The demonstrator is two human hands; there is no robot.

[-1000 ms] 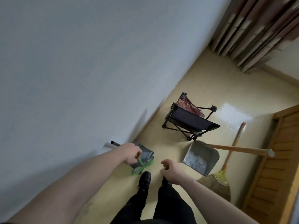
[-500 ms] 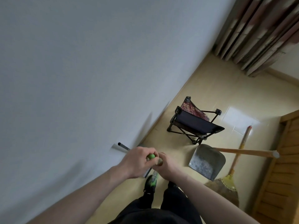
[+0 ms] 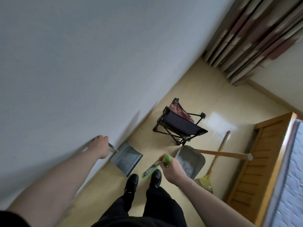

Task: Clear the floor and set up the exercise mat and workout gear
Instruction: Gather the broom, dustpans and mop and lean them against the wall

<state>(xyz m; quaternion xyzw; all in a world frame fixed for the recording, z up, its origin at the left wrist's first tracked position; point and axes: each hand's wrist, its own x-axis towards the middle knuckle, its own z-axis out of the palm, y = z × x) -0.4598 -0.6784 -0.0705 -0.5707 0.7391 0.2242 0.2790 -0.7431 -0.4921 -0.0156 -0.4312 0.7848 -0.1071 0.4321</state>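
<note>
The left hand [image 3: 100,147] grips the metal handle of a grey dustpan [image 3: 126,158], its ridged pan low by the wall. The right hand's [image 3: 172,167] fingers curl round a green-tipped broom [image 3: 151,168], whose green bristles touch the floor beside black shoes [image 3: 155,177].

Grey dustpan [image 3: 127,158], green-tipped broom [image 3: 151,169]

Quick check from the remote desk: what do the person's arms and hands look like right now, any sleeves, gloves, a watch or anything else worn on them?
Both forearms are bare down to the left hand and the right hand. No gloves, watch, rings or bands show. A dark sleeve edge appears only at the upper left arm, in the frame's bottom corner. The left hand is motion-blurred, so fine detail there cannot be told.
</note>
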